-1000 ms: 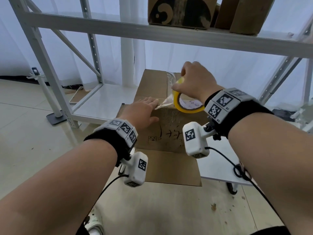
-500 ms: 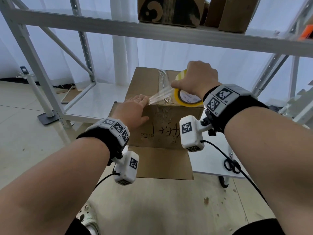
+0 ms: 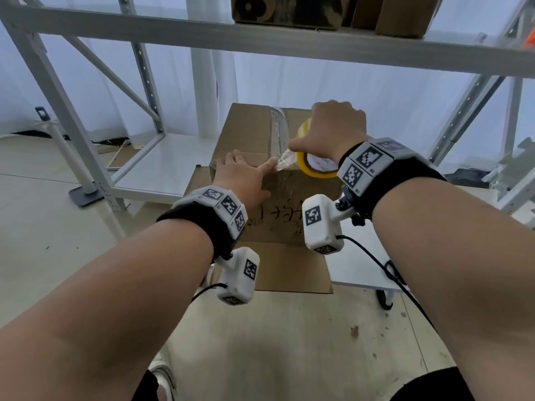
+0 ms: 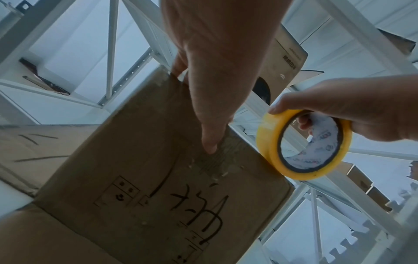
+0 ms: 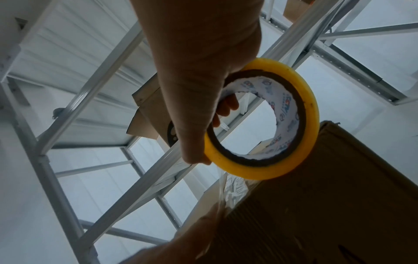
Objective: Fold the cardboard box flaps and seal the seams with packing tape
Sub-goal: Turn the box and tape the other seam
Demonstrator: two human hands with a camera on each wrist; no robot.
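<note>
Cardboard box (image 3: 252,134) stands on a white shelf (image 3: 162,169) at frame centre, hand-drawn black marker characters on its near face, not legible. Left hand (image 3: 243,180), fingers straight, presses the clear tape strip (image 3: 285,163) at the top front edge. At 2 o'clock, right hand (image 3: 333,128) grips a yellow tape roll (image 3: 315,169), fingers hooked through its printed core; print unreadable.

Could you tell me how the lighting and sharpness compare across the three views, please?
Head view: evenly lit and fairly sharp, the shelf beams bowed by the wide lens. Left wrist view: backlit, the cardboard box dim and soft, yet the tape roll reads clearly. Right wrist view: strongly backlit, the right hand nearly a silhouette, the box dark.
</note>
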